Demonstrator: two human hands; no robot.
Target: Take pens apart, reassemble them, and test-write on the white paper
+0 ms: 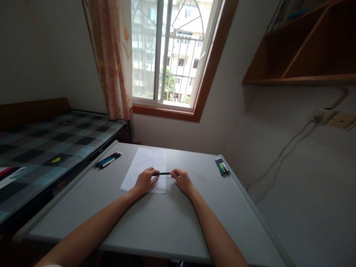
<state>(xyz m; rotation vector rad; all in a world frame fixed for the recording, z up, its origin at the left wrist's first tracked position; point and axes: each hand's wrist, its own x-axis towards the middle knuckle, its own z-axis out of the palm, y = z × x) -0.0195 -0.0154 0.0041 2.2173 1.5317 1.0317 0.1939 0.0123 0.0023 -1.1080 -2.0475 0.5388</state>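
A dark pen (164,173) is stretched level between my two hands, above the right part of a white sheet of paper (144,159). My left hand (146,180) pinches one end of it over the paper. At the other end, the fingers of my right hand (182,179) are closed on the tip, just past the sheet's right edge. The fingers cover both ends of the pen. Faint marks show on the paper.
On the grey table (155,226), a bunch of pens (109,160) lies by the left edge. Another row of several pens (221,167) lies near the right edge. A bed (83,129) stands to the left; a wall shelf (294,79) hangs at upper right.
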